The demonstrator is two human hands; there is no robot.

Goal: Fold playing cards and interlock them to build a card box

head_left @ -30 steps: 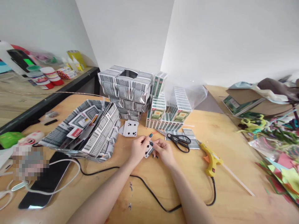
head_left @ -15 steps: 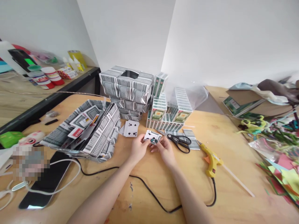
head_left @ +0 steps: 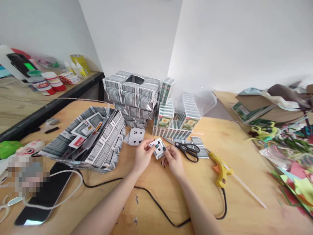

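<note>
Between both hands is a playing card (head_left: pixel 156 145), spade side up, with a strip folded over along its edge. My left hand (head_left: pixel 143 154) pinches its left side, thumb on top. On the right side, my right hand (head_left: pixel 171 158) grips the folded edge between thumb and fingers. A small pile of spade cards (head_left: pixel 136 136) lies just beyond my left hand. Black-handled scissors (head_left: pixel 188 150) rest right of my right hand, partly over patterned card pieces (head_left: pixel 200 145). Farther right lies a yellow glue gun (head_left: pixel 222 169) with a clear glue stick in its back.
A basket made of folded cards (head_left: pixel 107 140) holds loose cards at left. Behind stand a card-covered box (head_left: pixel 133 89) and stacked card packs (head_left: pixel 189 122). A black cable (head_left: pixel 151 192) crosses the table under my forearms. A phone (head_left: pixel 44 195) lies front left; paper scraps (head_left: pixel 295 182) right.
The card has turned and tilted in my fingers, so more of its spade face shows. Both hands remain on it, and the right has shifted slightly along the folded edge.
</note>
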